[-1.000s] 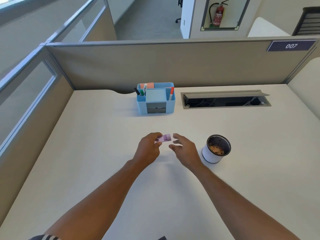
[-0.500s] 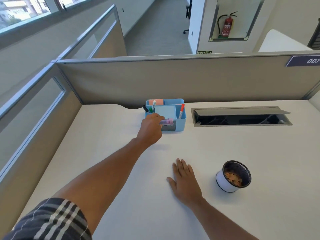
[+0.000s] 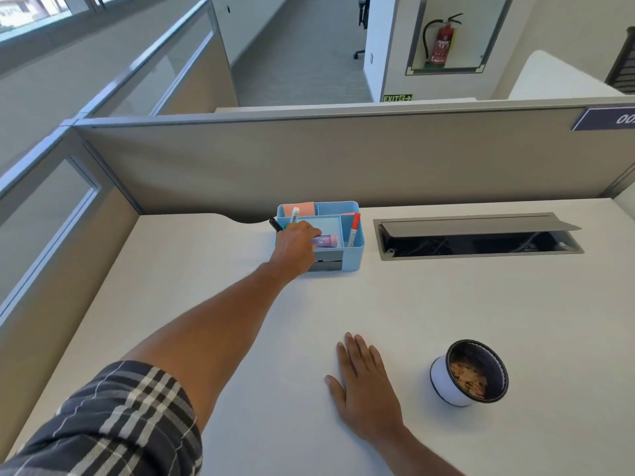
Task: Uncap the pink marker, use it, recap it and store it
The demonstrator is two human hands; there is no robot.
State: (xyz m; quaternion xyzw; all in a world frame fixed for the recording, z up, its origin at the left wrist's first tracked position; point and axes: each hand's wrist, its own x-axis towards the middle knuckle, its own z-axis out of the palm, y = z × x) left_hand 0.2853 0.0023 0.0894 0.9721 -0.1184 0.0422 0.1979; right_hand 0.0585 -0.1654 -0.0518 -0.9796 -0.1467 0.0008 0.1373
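The pink marker [image 3: 325, 241] is short, with a pink cap on, and lies sideways over the middle compartment of the blue desk organiser [image 3: 357, 250]. My left hand [image 3: 297, 247] reaches far forward and grips the marker's left end above the organiser. My right hand [image 3: 366, 383] lies flat, palm down, fingers together, on the white desk [image 3: 446, 304] near me and holds nothing.
The organiser also holds a red-capped marker [image 3: 354, 230], a white marker [image 3: 294, 214], a black pen [image 3: 276, 224] and pink sticky notes [image 3: 302, 208]. A white cup [image 3: 446, 383] with brown bits stands right of my right hand. An open cable tray [image 3: 477, 240] sits at the back.
My left hand carried the capped marker from the desk's middle forward to the organiser. My right hand let go and came down flat on the desk.
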